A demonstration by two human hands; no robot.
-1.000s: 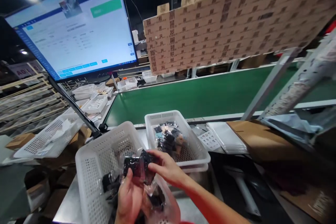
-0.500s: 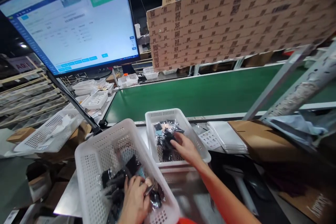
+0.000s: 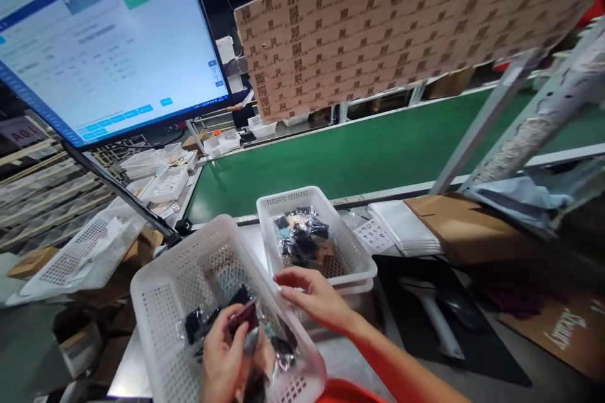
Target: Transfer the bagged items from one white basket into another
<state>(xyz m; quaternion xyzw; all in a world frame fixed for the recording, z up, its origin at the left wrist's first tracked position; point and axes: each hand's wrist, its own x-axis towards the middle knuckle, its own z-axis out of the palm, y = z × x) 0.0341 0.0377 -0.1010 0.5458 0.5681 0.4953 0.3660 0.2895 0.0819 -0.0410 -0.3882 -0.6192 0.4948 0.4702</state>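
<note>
My left hand (image 3: 222, 356) is inside the near white perforated basket (image 3: 155, 302), fingers closed on a small dark packet in clear plastic (image 3: 243, 316). More dark plastic-wrapped packets (image 3: 198, 326) lie in that basket. My right hand (image 3: 314, 296) hovers over the gap between the two baskets, fingers spread and holding nothing, just right of the packet. The second white basket (image 3: 362, 264) behind it holds a pile of similar wrapped packets (image 3: 302, 240) and sits stacked on another basket.
A large monitor (image 3: 104, 44) on an arm hangs at upper left. A green conveyor belt (image 3: 340, 164) runs behind the baskets, below a wall of cardboard boxes (image 3: 401, 19). White sheets (image 3: 404, 227), flat cardboard (image 3: 454, 227) and a metal post (image 3: 482, 132) are at right. More baskets (image 3: 80, 252) are at left.
My right hand came back from the far basket, empty, to beside the near basket. My left hand lifted a dark packet from the near basket's pile.
</note>
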